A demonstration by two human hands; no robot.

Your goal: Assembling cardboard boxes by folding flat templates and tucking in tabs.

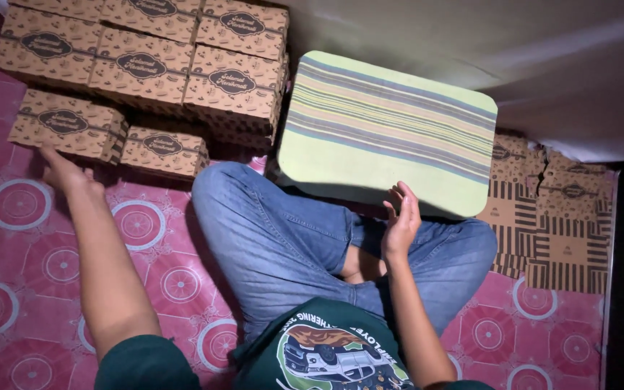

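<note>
I sit cross-legged in blue jeans on a pink patterned mat [30, 260]. My left hand [63, 172] reaches out to the left, fingers spread, its tips touching the lower edge of a brown printed cardboard box [66, 124]. It holds nothing. My right hand [401, 220] is raised over my knees, fingers loosely apart and empty, just below the near edge of a small striped green table [391, 130].
Several closed brown boxes [146, 58] are stacked at the top left, one more [164, 148] lies by my knee. Flat unfolded box blanks [550, 231] lie on the right. A pale cloth wall [543, 58] hangs behind the table.
</note>
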